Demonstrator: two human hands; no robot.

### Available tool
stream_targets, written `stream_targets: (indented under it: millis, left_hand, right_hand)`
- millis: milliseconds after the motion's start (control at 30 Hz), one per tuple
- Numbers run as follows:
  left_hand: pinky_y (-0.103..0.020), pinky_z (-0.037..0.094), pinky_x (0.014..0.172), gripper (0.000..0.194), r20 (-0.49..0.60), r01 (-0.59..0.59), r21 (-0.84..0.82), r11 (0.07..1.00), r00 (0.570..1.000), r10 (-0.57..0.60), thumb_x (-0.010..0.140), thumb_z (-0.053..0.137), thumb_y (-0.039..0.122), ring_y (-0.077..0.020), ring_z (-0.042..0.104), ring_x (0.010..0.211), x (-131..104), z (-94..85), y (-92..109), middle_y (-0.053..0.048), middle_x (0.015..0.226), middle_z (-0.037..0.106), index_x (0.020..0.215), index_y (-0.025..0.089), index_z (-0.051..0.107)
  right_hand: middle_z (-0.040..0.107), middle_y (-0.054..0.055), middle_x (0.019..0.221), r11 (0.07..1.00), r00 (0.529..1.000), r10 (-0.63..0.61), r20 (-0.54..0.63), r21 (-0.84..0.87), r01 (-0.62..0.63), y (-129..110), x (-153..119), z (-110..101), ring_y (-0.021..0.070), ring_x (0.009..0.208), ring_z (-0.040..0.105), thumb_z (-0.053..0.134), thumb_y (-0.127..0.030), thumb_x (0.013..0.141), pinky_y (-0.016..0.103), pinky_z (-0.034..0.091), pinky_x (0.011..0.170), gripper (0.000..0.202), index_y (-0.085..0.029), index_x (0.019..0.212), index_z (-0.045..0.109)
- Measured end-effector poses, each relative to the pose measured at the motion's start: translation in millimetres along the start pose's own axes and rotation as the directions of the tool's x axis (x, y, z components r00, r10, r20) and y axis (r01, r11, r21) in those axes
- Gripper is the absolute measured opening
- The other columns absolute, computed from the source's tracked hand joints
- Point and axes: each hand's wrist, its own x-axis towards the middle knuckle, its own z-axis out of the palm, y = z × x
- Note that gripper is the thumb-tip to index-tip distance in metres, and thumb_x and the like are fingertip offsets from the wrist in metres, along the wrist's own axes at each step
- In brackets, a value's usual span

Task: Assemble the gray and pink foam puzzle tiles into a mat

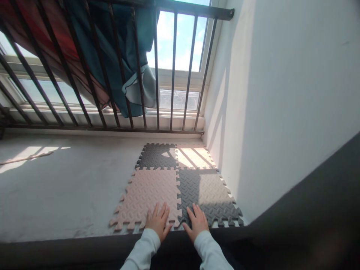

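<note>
Flat on the near pink foam mat tile (153, 191) rests my left hand (159, 221), its fingers spread. My right hand (198, 221) lies with fingers apart on the near edge of the grey foam mat tile (208, 191). These two tiles sit side by side, their toothed edges meeting between my hands. Behind them are a dark grey tile (157, 155) on the left and a sunlit pale pink tile (195, 156) on the right, against the wall. Neither hand grips anything.
A pale ledge (70, 191) carries the tiles and drops off at its front edge. A thin stick (26, 158) lies at the left. Dark metal railing (140, 129) runs along the back before the window, with teal cloth (112, 60) hanging there. The white wall (281, 93) bounds the right.
</note>
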Motion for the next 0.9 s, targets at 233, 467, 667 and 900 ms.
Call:
stream_targets:
  millis: [233, 467, 667, 900]
  left_hand:
    - [-0.041, 0.02, 0.103, 0.049, -0.111, -0.168, -0.053, 0.984, 0.981, 0.161, 0.077, 0.034, 0.029, -0.0224, 0.02, 0.127, -9.0, 21.5, -13.9, -0.002, 0.137, 0.03, 0.125, 0.023, 0.039]
    - [-0.034, 0.028, 0.1, 0.042, -0.117, -0.142, -0.031, 0.989, 0.984, 0.137, 0.075, 0.04, 0.028, -0.0214, 0.034, 0.12, -6.7, 4.4, -1.9, -0.005, 0.127, 0.045, 0.115, 0.02, 0.049]
    - [-0.038, 0.037, 0.087, 0.057, -0.103, 0.006, 0.053, 0.999, 0.995, 0.0, 0.067, 0.051, 0.042, -0.0284, 0.04, 0.111, -4.1, -11.3, 30.1, -0.014, 0.125, 0.042, 0.118, 0.017, 0.045]
    - [-0.041, 0.038, 0.081, 0.058, -0.107, -0.024, 0.121, 0.992, 0.994, 0.037, 0.069, 0.049, 0.042, -0.0322, 0.043, 0.104, -1.7, -10.1, 33.0, -0.019, 0.123, 0.042, 0.119, 0.012, 0.045]
  right_hand:
    - [0.032, 0.005, 0.135, 1.0, 0.997, -0.014, -0.073, 0.019, 0.015, 0.1, -1.8, -2.9, 0.0182, 0.124, 0.026, 0.042, -0.036, 0.073, 0.031, 0.018, 0.102, 0.05, -0.021, 0.121, 0.045]
    - [0.035, 0.005, 0.133, 0.999, 0.997, 0.006, -0.075, 0.047, -0.003, -4.3, -12.1, -2.4, 0.0182, 0.122, 0.03, 0.046, -0.033, 0.07, 0.029, 0.022, 0.1, 0.048, -0.021, 0.117, 0.05]
    - [0.029, 0.006, 0.136, 0.999, 0.999, 0.031, -0.041, 0.016, -0.03, -6.6, -16.4, 0.5, 0.019, 0.123, 0.026, 0.049, -0.032, 0.07, 0.028, 0.022, 0.1, 0.051, -0.021, 0.12, 0.046]
    - [0.017, 0.002, 0.141, 0.999, 0.999, 0.033, 0.013, -0.019, -0.033, 2.0, -25.7, 2.0, 0.016, 0.127, 0.015, 0.052, -0.029, 0.07, 0.034, 0.019, 0.1, 0.061, -0.029, 0.127, 0.032]
